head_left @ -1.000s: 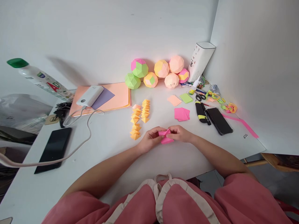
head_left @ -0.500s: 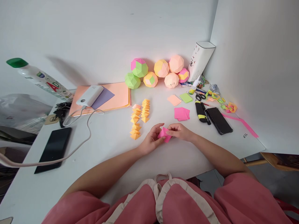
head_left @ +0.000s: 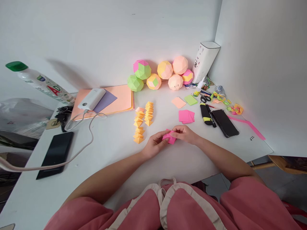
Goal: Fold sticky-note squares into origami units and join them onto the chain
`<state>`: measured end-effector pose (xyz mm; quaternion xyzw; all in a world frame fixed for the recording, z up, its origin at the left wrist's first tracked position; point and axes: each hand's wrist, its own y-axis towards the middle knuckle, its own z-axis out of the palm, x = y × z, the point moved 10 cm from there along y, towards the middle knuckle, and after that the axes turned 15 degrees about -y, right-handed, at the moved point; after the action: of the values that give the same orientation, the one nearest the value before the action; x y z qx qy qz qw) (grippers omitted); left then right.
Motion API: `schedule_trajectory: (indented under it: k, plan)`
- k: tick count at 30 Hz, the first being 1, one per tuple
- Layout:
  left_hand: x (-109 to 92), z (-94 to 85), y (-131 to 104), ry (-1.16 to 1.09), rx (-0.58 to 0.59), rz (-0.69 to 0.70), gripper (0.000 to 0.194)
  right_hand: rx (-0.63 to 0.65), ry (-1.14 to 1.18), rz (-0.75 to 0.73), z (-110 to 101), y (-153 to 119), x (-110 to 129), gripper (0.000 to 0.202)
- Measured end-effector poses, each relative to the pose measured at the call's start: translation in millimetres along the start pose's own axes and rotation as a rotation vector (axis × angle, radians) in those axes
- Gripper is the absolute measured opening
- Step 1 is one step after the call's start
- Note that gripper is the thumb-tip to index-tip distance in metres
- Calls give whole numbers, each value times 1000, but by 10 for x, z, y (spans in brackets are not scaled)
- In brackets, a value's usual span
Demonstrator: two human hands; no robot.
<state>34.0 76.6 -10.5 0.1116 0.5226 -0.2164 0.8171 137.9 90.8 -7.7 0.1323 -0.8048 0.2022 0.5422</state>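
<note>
Between my two hands is a pink paper square (head_left: 171,139) with creases in it, partly covered by my fingers. My left hand (head_left: 156,143) pinches its left side, and my right hand (head_left: 184,134) grips the upper right part. Beyond the right hand lie a few loose pink paper sheets (head_left: 186,116), with a peach paper stack (head_left: 178,102) and a green paper stack (head_left: 191,100) behind them. To the left of my hands stand two rows of folded orange paper pieces (head_left: 138,131).
Faceted paper balls (head_left: 153,81) are piled against the back wall. At right lie scissors (head_left: 205,98), a cutter (head_left: 206,114), a glue bottle (head_left: 198,89) and a phone (head_left: 225,123). A power bank (head_left: 92,98), its cable and a black tablet-like device (head_left: 55,155) are at left.
The fingers of my left hand have closed in over the pink paper, and the paper's visible shape has changed between my hands. The view has shifted very slightly.
</note>
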Motion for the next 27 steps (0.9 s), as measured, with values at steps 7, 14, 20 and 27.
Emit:
schedule_trajectory:
  k: [7,14,20,27]
  plan:
    - [11,-144,14,-24,-102,60,39,2,111,27,-24,16,-44,28]
    - [-24,-136,12,-12,-121,78,35,-91,184,77,-128,18,-41,28]
    - [-71,-55,21,-66,-36,124,33,81,105,68,69,-5,-31,27]
    - [-152,-179,-4,8,-157,202,27,64,102,68,52,-3,-7,30]
